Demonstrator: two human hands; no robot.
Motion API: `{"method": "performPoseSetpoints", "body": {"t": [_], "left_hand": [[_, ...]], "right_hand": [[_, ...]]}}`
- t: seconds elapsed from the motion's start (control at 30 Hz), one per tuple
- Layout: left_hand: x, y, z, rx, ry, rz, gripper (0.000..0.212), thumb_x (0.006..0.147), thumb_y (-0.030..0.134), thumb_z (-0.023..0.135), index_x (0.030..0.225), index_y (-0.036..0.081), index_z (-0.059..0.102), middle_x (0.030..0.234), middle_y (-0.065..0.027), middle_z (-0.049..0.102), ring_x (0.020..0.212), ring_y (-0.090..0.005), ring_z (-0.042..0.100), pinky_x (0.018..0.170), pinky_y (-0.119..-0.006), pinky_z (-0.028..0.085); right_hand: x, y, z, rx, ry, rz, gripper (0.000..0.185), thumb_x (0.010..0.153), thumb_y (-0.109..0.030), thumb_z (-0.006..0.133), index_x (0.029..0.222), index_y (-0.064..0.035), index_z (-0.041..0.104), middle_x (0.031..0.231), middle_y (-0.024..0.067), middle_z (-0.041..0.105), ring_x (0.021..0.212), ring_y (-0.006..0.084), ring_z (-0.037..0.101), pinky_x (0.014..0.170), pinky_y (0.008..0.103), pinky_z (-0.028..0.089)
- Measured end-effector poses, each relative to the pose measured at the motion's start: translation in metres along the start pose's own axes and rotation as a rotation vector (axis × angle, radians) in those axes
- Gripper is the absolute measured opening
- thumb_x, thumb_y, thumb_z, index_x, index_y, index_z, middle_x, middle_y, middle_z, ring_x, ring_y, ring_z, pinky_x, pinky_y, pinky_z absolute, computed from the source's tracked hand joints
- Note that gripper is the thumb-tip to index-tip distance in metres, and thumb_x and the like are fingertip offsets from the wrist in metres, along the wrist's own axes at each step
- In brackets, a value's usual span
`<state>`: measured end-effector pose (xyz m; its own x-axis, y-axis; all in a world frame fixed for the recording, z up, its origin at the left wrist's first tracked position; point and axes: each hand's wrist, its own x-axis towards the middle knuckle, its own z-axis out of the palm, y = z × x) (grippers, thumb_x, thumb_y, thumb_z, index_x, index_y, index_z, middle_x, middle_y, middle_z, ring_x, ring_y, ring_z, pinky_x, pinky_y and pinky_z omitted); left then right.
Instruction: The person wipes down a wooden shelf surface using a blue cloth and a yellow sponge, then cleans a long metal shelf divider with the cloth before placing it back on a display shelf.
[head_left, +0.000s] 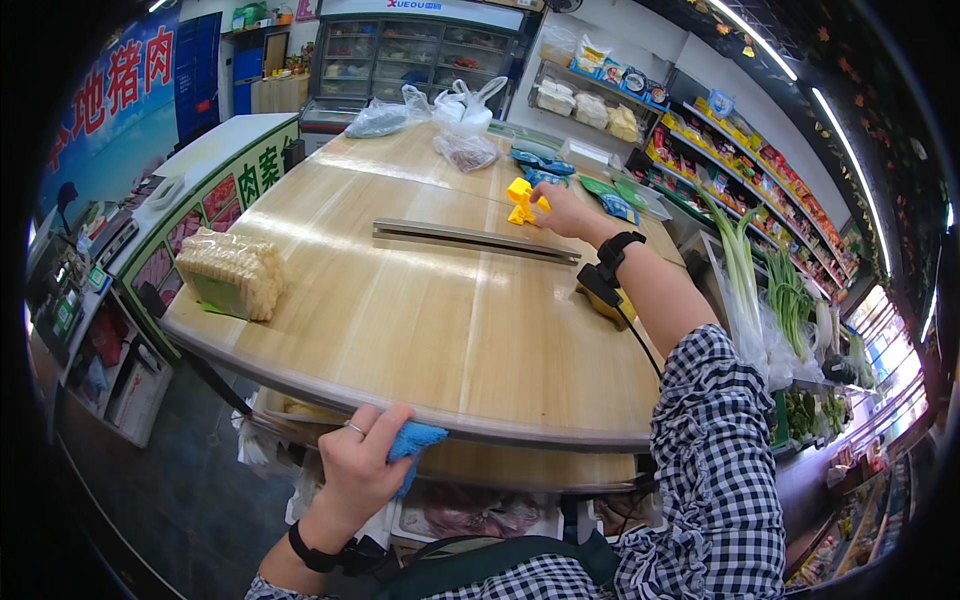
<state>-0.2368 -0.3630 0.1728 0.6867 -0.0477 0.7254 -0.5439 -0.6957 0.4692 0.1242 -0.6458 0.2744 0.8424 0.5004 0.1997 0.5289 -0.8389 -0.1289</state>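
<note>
My left hand (361, 459) grips a blue cloth (414, 441) at the front edge of a wood-grain table (360, 337). Out over the table's far right part, my right hand (564, 213) has its fingertips on a small bright yellow item (518, 192), which looks like plastic; its exact kind I cannot tell. Between the hands lies a long metal bar (472, 240) with a slot along it. Below my right wrist rests a yellow-brown object (609, 309), partly hidden by the forearm and a black cable.
A clear bag of pale, ridged food (232, 274) stands at the table's left. Plastic bags (465, 124) sit at the far end, with blue and green packets (611, 196) to the right. Leafy vegetables (787, 300) line the right side. Trays with bagged meat (480, 514) are underneath.
</note>
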Motion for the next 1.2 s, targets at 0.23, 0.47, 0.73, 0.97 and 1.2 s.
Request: {"method": "performPoseSetpoints", "body": {"t": [0.23,0.47,0.73,0.97,1.2], "left_hand": [[0.0,-0.004,-0.002,-0.008,-0.02,0.007,0.044,0.058,0.004,0.071,0.101,0.009,0.064,0.071,-0.0109,0.055,0.053,-0.0307,0.056,0.047,-0.037,0.044],[0.001,0.004,-0.004,-0.032,-0.038,-0.052,0.038,0.063,0.002,0.078,0.098,0.003,0.063,0.075,-0.0136,0.058,0.062,-0.0306,0.059,0.055,-0.034,0.047],[0.003,0.008,0.006,-0.057,0.034,-0.046,0.039,0.059,0.001,0.078,0.096,0.004,0.063,0.073,-0.013,0.055,0.058,-0.0311,0.056,0.051,-0.035,0.045],[-0.001,0.01,0.004,-0.027,0.007,-0.137,0.034,0.063,0.002,0.077,0.093,0.003,0.061,0.073,-0.0127,0.055,0.061,-0.0299,0.054,0.055,-0.035,0.042],[0.001,0.01,0.009,-0.007,0.021,-0.088,0.039,0.059,0.004,0.079,0.094,0.004,0.063,0.07,-0.0127,0.055,0.058,-0.0306,0.056,0.051,-0.035,0.044]], "right_hand": [[-0.007,-0.012,-0.006,-0.135,0.02,-0.032,0.028,0.081,-0.021,0.065,0.107,-0.01,0.069,0.104,0.0189,0.058,0.102,0.0328,0.054,0.089,0.0378,0.044],[-0.062,0.048,-0.066,-0.123,0.232,0.06,0.026,0.079,-0.013,0.062,0.103,-0.0142,0.073,0.098,0.0192,0.063,0.096,0.0343,0.059,0.088,0.0379,0.047],[-0.127,0.176,-0.088,-0.027,0.209,0.561,0.033,0.075,-0.018,0.069,0.107,-0.0078,0.071,0.092,0.016,0.069,0.081,0.025,0.066,0.075,0.0329,0.051],[-0.111,0.205,-0.05,-0.159,0.09,0.634,0.044,0.071,-0.021,0.074,0.111,-0.0038,0.068,0.107,0.0183,0.066,0.1,0.0286,0.064,0.086,0.0327,0.05],[-0.108,0.243,-0.033,0.0,0.114,0.599,0.055,0.073,-0.038,0.069,0.117,-0.0044,0.063,0.116,0.019,0.061,0.105,0.031,0.06,0.09,0.035,0.049]]}}
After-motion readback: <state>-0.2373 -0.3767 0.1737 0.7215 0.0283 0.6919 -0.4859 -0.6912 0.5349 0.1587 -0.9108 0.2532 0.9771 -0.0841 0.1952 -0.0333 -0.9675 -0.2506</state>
